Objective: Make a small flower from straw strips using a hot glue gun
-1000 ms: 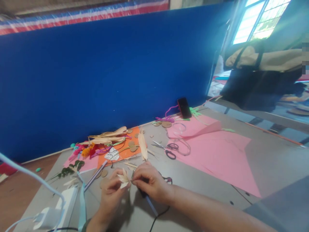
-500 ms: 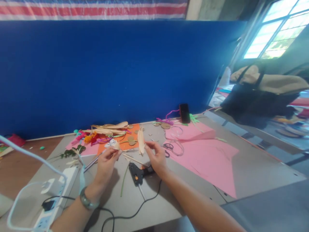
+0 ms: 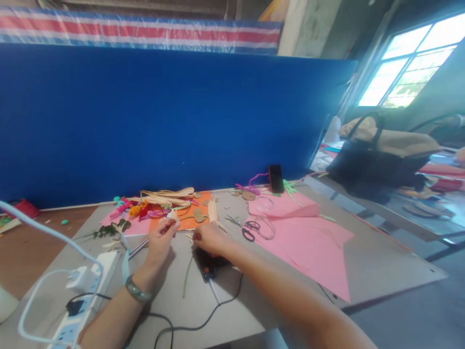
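Observation:
My left hand [image 3: 162,237] is closed in a pinch on a small pale piece of dried husk [image 3: 174,214], held above the table's front middle. Beside it, my right hand [image 3: 212,240] reaches down with bent, closed fingertips. Whatever lies in those fingertips is hidden. Under my right hand sits a black glue gun [image 3: 208,272], partly covered by the hand. A flat strip of pale husk [image 3: 212,211] lies just beyond my right knuckles, at the edge of the orange paper [image 3: 185,224]. A thin green stem [image 3: 187,277] rests left of the glue gun.
Scissors [image 3: 249,230] lie to the right, by pink paper [image 3: 308,254]. A phone [image 3: 276,179] leans against the blue panel [image 3: 181,116]. More husks [image 3: 167,197] lie behind the hands. A power strip [image 3: 87,303] and the black cord [image 3: 196,327] run along the near left.
My right hand has left the husk strip and moved left and down, over the glue gun. My left hand keeps its pinch. The view has tilted up slightly, and the scissors show fully.

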`<state>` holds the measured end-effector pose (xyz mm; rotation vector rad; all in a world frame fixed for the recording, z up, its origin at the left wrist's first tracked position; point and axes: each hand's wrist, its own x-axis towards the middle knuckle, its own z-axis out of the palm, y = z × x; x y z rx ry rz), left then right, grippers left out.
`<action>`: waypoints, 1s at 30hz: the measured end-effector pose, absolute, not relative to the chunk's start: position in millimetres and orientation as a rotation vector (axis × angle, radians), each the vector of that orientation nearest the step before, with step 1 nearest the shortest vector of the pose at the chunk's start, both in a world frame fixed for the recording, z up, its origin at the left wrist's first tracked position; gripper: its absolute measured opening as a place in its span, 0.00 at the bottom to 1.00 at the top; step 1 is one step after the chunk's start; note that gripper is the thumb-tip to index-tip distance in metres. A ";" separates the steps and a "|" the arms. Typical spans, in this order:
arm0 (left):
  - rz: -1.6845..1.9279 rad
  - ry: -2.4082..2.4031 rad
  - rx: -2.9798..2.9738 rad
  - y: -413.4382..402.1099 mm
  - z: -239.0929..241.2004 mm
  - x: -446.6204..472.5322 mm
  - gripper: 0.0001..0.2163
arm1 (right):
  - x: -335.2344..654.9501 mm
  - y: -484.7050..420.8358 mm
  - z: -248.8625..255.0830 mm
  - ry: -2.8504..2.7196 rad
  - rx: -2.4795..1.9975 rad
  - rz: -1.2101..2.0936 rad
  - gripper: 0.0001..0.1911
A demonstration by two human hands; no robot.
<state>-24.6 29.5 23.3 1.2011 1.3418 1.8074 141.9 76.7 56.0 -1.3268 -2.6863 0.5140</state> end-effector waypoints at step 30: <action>1.772 1.344 1.092 22.3 26.8 -24.2 0.10 | 113.3 100.0 37.9 -2.623 -1.588 0.566 0.03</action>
